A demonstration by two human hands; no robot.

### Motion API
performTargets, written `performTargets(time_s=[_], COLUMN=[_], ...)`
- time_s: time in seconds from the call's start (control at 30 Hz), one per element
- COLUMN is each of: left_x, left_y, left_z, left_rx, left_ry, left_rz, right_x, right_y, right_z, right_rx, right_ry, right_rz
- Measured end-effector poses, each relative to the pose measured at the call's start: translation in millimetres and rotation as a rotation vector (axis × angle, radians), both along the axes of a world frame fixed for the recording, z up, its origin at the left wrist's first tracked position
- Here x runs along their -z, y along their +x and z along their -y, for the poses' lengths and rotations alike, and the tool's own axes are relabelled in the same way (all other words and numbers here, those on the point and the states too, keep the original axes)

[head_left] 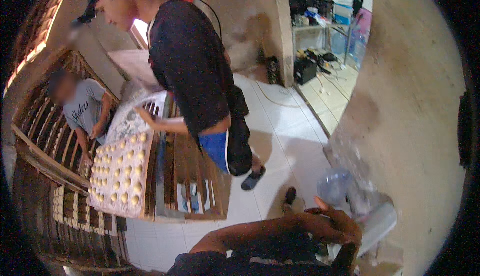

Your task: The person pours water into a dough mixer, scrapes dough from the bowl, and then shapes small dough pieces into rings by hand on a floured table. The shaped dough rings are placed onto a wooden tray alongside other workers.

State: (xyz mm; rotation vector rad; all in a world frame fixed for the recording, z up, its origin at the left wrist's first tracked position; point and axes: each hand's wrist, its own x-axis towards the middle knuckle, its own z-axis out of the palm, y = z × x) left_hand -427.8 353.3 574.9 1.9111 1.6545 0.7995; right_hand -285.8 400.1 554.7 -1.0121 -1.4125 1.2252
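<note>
At the lower right, my left hand [325,218] and my right hand [345,228] come together and overlap in front of my body, my left forearm stretching across from the bottom middle. Their fingers overlap too much to tell if they are open or holding anything. Just beyond them, a translucent blue plastic jug [332,186] lies by the wall, beside a pale, bulky object [375,226] that I cannot make out clearly.
A board [100,203] of several pale dough balls lies on a slatted wooden stand [220,208]. A co-worker in black [185,61] leans over it; another in grey [87,106] stands behind, by wooden racks [35,151]. A doorway at right shows a cluttered shelf [315,28].
</note>
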Motion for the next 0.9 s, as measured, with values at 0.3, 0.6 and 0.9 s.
performTargets(time_s=[0.3, 0.6, 0.9], left_x=[-32, -82, -89], left_y=[-96, -162, -203], left_z=[-199, -331, -448], left_rx=[-0.268, -0.661, -0.828], left_ry=[0.033, 0.060, 0.398], left_rz=[-0.096, -0.039, 0.067], right_x=[-15, -43, -95], right_y=[-159, -268, -329], right_z=[-224, -309, -411], right_rx=[-0.197, -0.432, -0.261], right_ry=[-0.081, -0.171, -0.200], right_rz=[-0.270, -0.461, -0.785])
